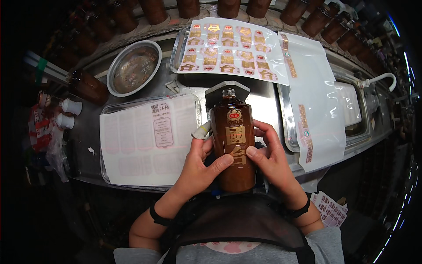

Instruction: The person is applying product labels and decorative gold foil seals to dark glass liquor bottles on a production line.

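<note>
A glossy brown bottle [233, 177] with gold characters and a small red emblem lies tilted before me, its neck pointing away. My left hand [198, 163] grips its left side, thumb pressed on the front near the gold lettering. On the right side, my right hand [274, 158] wraps round the bottle, its thumb at the edge of the lower character. A whitish wrap [201, 131] with a yellow patch covers a left fingertip. Behind the bottle's neck shows a grey angular support [243, 89]. The fingers behind the bottle are partly hidden.
Left of the bottle, a tray [103, 169] bears white printed sheets [132, 165]. A round metal basin [113, 88] stands behind it. A sheet of gold-and-red decals [228, 45] lies beyond the bottle; a long decal sheet [318, 105] covers trays at right. Brown bottles [153, 11] line the far edge.
</note>
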Tool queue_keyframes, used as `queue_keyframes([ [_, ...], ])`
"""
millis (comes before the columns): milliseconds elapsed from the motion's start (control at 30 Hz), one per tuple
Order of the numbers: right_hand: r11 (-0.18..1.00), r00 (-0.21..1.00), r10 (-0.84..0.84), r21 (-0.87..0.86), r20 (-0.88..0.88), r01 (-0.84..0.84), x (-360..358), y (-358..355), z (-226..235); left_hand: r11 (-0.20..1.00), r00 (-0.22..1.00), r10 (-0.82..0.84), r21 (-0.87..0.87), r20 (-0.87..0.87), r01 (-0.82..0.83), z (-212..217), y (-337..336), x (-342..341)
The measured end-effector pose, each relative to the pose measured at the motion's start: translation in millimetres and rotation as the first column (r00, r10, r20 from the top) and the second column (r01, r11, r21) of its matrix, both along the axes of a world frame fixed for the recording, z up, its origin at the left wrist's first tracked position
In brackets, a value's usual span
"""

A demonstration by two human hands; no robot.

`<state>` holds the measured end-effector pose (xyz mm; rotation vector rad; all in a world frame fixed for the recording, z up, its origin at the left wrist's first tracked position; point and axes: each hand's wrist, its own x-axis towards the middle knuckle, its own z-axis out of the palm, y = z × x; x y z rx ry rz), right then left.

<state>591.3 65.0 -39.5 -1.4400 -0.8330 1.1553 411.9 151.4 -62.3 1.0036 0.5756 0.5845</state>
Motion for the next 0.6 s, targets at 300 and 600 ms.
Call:
queue_keyframes([
  [300, 1.0, 0.999, 0.02, -0.018, 0.027, -0.02, 0.0, -0.1, 5.8, 0.998, 0.999, -0.017, 0.053, -0.037, 0.019, 2.1, 1.3, 0.2],
  [600, 1.0, 1.0, -0.015, -0.022, -0.001, 0.015, 4.2, 0.9, -3.6, 1.0, 0.999, 0.018, 0.018, -0.03, -0.017, 3.5, 5.2, 3.8],
])
